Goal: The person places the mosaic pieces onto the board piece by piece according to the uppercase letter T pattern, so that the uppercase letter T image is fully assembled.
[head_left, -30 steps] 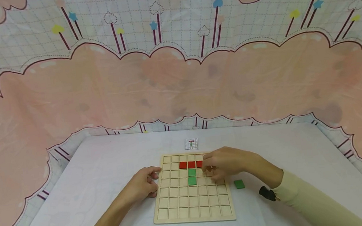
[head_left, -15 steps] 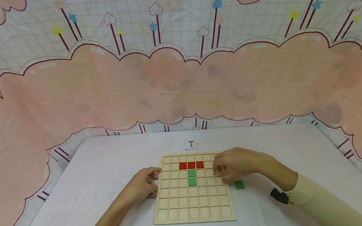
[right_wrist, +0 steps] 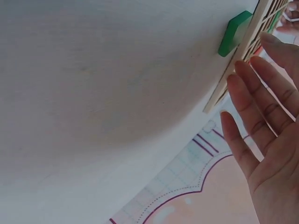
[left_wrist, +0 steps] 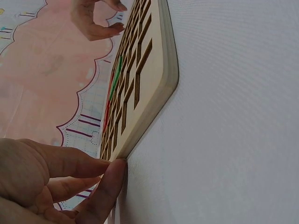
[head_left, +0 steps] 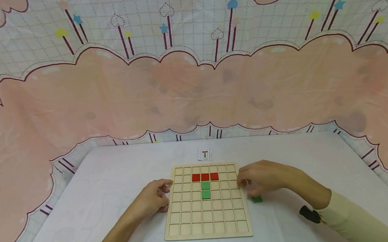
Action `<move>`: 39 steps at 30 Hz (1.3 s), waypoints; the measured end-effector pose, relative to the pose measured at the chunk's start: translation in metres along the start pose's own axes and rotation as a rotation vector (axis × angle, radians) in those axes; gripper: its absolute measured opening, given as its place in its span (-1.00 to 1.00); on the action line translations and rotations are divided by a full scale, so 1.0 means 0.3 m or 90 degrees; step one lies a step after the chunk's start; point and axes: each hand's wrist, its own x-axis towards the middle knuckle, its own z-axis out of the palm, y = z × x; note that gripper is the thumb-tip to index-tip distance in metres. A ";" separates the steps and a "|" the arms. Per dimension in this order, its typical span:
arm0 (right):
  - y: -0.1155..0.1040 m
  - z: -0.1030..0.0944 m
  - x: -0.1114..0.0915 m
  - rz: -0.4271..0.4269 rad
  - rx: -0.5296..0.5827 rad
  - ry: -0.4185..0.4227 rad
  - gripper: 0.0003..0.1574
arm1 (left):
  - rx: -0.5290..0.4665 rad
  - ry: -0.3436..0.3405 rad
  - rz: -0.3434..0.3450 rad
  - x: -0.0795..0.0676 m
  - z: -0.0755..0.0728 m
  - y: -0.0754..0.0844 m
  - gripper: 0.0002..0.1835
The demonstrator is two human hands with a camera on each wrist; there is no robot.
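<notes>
A light wooden grid board (head_left: 208, 226) lies flat on the table. Three red tiles (head_left: 205, 177) form a row in its upper part, with two green tiles (head_left: 206, 194) in a column below the middle one. My left hand (head_left: 151, 196) touches the board's left edge, thumb and index finger apart along it. Beyond the right edge, my right hand (head_left: 265, 176) hovers with nothing in its fingers. Its fingers look loosely extended in the right wrist view. A loose green tile (head_left: 257, 199) lies on the table beneath it, partly hidden by the hand in the head view.
A small printed card (head_left: 205, 154) with a red and green T pattern lies behind the board. White cloth covers the table (head_left: 113, 165). A patterned backdrop (head_left: 190, 86) stands behind it.
My right hand has moved right, away from the red row and off the board, to the loose green tile, now partly covering it. My left hand has stayed put.
</notes>
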 end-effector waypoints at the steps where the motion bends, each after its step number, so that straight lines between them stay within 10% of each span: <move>1: 0.001 0.001 -0.005 -0.001 -0.001 0.001 -0.71 | 0.000 0.000 -0.001 0.000 0.000 0.000 -0.35; 39: 0.017 0.021 -0.082 0.044 0.066 -0.053 -0.66 | 0.007 0.003 -0.003 0.000 0.002 -0.007 -0.34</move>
